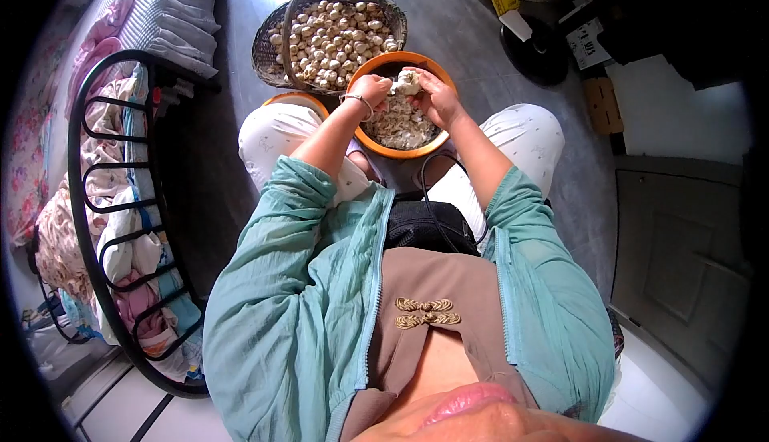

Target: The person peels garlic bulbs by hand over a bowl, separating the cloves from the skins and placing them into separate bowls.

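Observation:
Over an orange basin (pixel 450 82), my right hand (pixel 436 99) grips a whitish garlic bulb (pixel 407 82) with fingers and thumb. My left hand (pixel 371 92) is closed close by at the bulb's left side, a bracelet on its wrist. Something pale shows at its fingertips, too small to make out. Loose papery garlic skins (pixel 398 126) lie heaped in the basin beneath both hands. Just beyond, to the left, a woven basket (pixel 264 50) with an arched handle holds many garlic bulbs (pixel 332 42).
A second orange-rimmed container (pixel 298 99) is partly hidden behind my left knee. To the left stands a bed with a black metal rail (pixel 80 170) and piled cloths. A black round object (pixel 538 54) sits on the grey floor (pixel 481 50) at right. A black bag (pixel 428 226) lies at my lap.

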The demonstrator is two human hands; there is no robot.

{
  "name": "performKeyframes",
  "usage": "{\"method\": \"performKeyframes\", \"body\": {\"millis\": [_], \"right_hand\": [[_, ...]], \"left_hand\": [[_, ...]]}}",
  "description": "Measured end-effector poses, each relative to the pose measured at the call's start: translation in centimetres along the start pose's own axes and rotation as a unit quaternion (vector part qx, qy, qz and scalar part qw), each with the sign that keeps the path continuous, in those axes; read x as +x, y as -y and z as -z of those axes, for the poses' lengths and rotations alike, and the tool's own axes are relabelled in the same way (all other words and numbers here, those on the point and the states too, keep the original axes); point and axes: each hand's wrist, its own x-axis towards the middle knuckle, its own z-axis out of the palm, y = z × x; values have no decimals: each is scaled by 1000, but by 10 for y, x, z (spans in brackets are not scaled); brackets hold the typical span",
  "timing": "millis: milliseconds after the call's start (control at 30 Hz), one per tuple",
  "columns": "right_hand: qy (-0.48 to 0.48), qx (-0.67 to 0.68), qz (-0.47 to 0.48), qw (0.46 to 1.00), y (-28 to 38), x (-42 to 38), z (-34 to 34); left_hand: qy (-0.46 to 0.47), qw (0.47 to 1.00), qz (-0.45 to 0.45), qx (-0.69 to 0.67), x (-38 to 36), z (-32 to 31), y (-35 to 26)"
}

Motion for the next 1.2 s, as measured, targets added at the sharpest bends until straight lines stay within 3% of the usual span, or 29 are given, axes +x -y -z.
{"method": "performKeyframes", "body": {"millis": [100,167,300,400,467,533,600,700,767,800,833,867,1067,1200], "right_hand": [[11,21,-4,1000,0,0,0],[-13,37,8,999,-3,-1,-5],[-40,69,54,995,-2,3,4],[-54,95,93,990,9,2,9],[-58,100,92,989,9,1,7],[-84,59,67,992,7,-1,3],[-66,41,56,995,6,-1,0],[-65,38,29,997,4,-1,-5],[-67,37,23,997,3,1,-5],[-70,35,18,997,2,1,-5],[-70,35,19,997,2,2,-5],[-69,26,14,997,2,2,-5],[-79,-80,60,992,-7,3,-11],[-69,-166,65,982,-11,13,5]], "left_hand": [[8,999,-6,37,-3,2,-4],[-31,965,-106,237,-3,1,-3],[-42,935,-54,348,-9,-2,-8],[-30,937,-45,346,-4,-2,-2],[-1,930,-39,365,6,-4,5],[70,889,-60,449,1,-5,1],[37,912,-29,408,-14,-5,-8],[39,915,-76,395,3,-5,5],[145,935,-190,261,42,-8,35],[145,935,-190,261,32,-8,27],[136,981,-105,86,11,-7,9],[121,988,-17,-94,-6,-5,-7],[133,988,-41,-62,-25,-13,-23],[68,992,-110,0,-31,-13,-28]]}}
